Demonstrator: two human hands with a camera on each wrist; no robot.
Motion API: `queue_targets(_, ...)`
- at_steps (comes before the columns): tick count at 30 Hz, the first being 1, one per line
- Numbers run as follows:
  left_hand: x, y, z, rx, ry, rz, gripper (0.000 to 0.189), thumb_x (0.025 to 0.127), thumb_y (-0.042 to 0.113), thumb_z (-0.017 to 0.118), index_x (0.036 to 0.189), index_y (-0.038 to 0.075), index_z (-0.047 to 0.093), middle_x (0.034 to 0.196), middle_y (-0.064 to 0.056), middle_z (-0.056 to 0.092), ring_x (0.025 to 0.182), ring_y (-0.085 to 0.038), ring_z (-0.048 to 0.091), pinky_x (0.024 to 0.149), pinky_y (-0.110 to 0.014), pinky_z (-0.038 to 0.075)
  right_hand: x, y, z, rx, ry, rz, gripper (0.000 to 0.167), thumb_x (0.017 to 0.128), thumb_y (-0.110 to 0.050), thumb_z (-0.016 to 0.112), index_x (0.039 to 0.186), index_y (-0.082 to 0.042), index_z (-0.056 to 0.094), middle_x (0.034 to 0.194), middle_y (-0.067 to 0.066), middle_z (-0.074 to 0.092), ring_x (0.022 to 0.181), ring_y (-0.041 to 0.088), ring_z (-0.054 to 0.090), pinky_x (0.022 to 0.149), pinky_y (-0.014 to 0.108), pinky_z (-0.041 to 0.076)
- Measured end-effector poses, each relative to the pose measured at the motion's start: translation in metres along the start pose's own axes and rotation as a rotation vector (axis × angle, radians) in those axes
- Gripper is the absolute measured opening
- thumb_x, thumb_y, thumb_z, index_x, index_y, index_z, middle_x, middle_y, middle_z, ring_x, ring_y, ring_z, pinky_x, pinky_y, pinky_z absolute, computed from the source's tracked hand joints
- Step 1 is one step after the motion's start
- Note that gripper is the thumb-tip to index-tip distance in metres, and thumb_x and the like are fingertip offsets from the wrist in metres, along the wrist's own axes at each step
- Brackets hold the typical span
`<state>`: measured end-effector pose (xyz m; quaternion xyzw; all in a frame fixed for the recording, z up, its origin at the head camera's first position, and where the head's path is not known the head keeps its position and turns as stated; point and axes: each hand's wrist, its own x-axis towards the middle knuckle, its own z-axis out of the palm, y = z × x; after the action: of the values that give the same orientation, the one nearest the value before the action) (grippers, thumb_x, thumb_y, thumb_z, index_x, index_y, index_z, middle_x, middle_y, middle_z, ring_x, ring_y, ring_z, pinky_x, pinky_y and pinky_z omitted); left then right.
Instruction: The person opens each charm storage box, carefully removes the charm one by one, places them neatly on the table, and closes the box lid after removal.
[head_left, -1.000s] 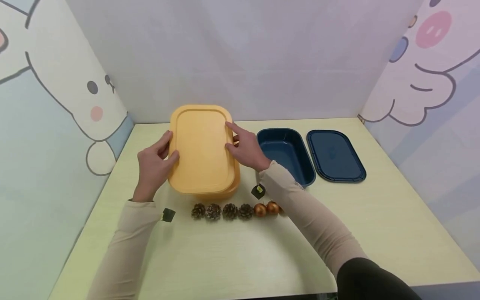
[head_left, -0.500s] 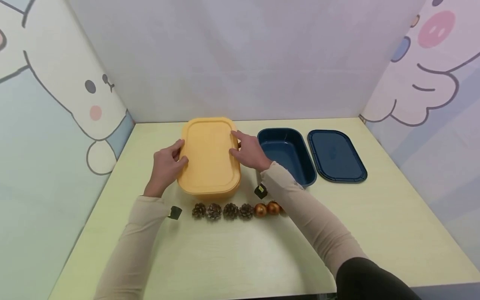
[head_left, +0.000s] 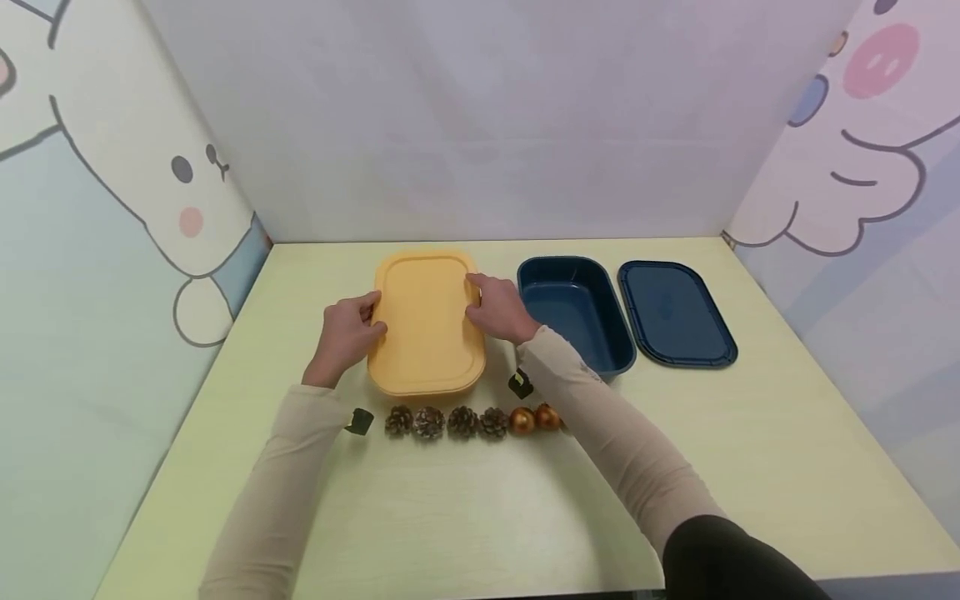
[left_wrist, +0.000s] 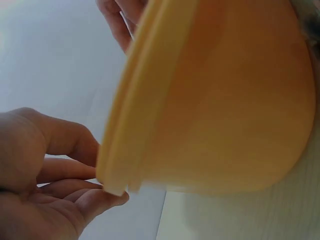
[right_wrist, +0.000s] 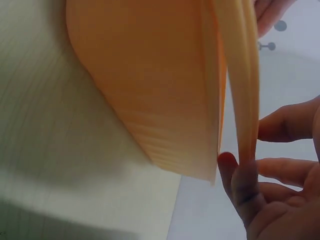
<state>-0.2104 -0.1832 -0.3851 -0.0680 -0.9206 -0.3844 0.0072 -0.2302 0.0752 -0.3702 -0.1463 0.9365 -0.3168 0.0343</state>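
A yellow rectangular lid [head_left: 427,333] lies over a yellow food container [left_wrist: 240,100], which it mostly hides in the head view. My left hand [head_left: 347,335] grips the lid's left edge, thumb on top. On the opposite edge, my right hand [head_left: 501,310] pinches the lid between thumb and fingers. The right wrist view shows a narrow gap between lid and container rim [right_wrist: 210,100] on that side. In the left wrist view the lid sits close against the rim. What the container holds is hidden.
To the right stands an uncovered dark blue container [head_left: 576,312], with a dark blue lid [head_left: 677,312] lying flat beside it. In front, several pine cones [head_left: 462,422] line up with copper-coloured balls [head_left: 522,421]; my right sleeve covers the row's end. A wall backs the table.
Both hands have brought the yellow lid down and toward the right, so it now lines up over the yellow container. The left hand moved right with it. The blue items stay put.
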Motion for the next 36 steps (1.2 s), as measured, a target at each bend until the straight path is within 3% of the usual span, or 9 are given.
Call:
queue_targets(9,0.006,-0.001,0.005,0.051,-0.005,0.004,0.060,0.087,0.009,0.054,0.146,-0.001,0.048,0.140,-0.021,0.058,0.130,-0.032,0.059,0.097,-0.044,0.056,0.005,0.005,0.004,-0.033,-0.008,0.028,0.062,0.092,-0.009,0.052,0.153,-0.004,0.041,0.106,0.020,0.067,0.072,0.021,0.054,0.061,0.022,0.042)
queue_targets(13,0.007,-0.002,0.007,0.071,0.009,-0.006,0.060,0.086,0.009,0.056,0.145,0.001,0.051,0.136,-0.021,0.063,0.117,-0.030,0.066,0.085,-0.032,0.056,0.008,0.007,0.007,-0.038,-0.019,0.041,0.062,0.092,-0.011,0.053,0.153,-0.004,0.042,0.111,0.019,0.067,0.081,0.024,0.058,0.064,0.023,0.043)
queue_targets(17,0.008,-0.004,0.009,0.074,0.008,-0.015,0.060,0.085,0.010,0.057,0.145,0.002,0.051,0.131,-0.021,0.067,0.101,-0.026,0.065,0.072,-0.022,0.047,0.010,0.009,0.009,-0.036,-0.024,0.058,0.062,0.092,-0.011,0.053,0.152,-0.005,0.042,0.116,0.019,0.067,0.086,0.025,0.059,0.065,0.022,0.045)
queue_targets(20,0.009,-0.005,0.010,0.064,-0.003,-0.025,0.061,0.087,0.011,0.057,0.146,0.003,0.049,0.134,-0.020,0.065,0.107,-0.027,0.066,0.077,-0.026,0.051,0.010,0.010,0.010,-0.027,-0.028,0.078,0.062,0.092,-0.011,0.054,0.152,-0.005,0.043,0.121,0.020,0.066,0.090,0.025,0.060,0.066,0.022,0.046)
queue_targets(24,0.009,-0.007,0.011,0.049,-0.009,-0.042,0.060,0.088,0.012,0.056,0.147,0.003,0.048,0.140,-0.019,0.060,0.128,-0.031,0.061,0.098,-0.041,0.055,0.010,0.011,0.011,-0.016,-0.027,0.082,0.061,0.092,-0.012,0.054,0.152,-0.005,0.043,0.131,0.019,0.064,0.096,0.025,0.060,0.068,0.022,0.045)
queue_targets(26,0.010,-0.008,0.011,0.042,-0.012,-0.050,0.060,0.089,0.012,0.056,0.147,0.003,0.047,0.141,-0.018,0.059,0.132,-0.032,0.058,0.103,-0.045,0.052,0.010,0.012,0.011,-0.018,-0.027,0.077,0.061,0.093,-0.012,0.053,0.152,-0.005,0.043,0.128,0.019,0.065,0.089,0.022,0.059,0.066,0.021,0.044)
queue_targets(32,0.011,-0.010,0.012,0.054,-0.025,-0.056,0.059,0.090,0.014,0.054,0.148,0.003,0.047,0.143,-0.018,0.058,0.129,-0.031,0.059,0.104,-0.045,0.051,0.010,0.014,0.012,-0.005,-0.028,0.071,0.060,0.094,-0.012,0.053,0.152,-0.004,0.043,0.078,0.013,0.056,0.054,0.014,0.038,0.053,0.021,0.035)
queue_targets(34,0.011,-0.010,0.011,0.059,-0.029,-0.052,0.059,0.090,0.014,0.054,0.148,0.003,0.047,0.143,-0.018,0.058,0.127,-0.031,0.060,0.102,-0.044,0.051,0.010,0.014,0.012,0.002,-0.028,0.072,0.059,0.094,-0.012,0.053,0.152,-0.004,0.043,0.077,0.013,0.056,0.052,0.014,0.036,0.052,0.021,0.035)
queue_targets(36,0.011,-0.009,0.010,0.065,-0.038,-0.049,0.059,0.090,0.014,0.054,0.148,0.003,0.046,0.144,-0.018,0.057,0.128,-0.031,0.059,0.102,-0.044,0.051,0.010,0.014,0.013,0.000,-0.028,0.071,0.059,0.094,-0.012,0.053,0.152,-0.004,0.043,0.089,0.016,0.063,0.058,0.015,0.044,0.054,0.021,0.037)
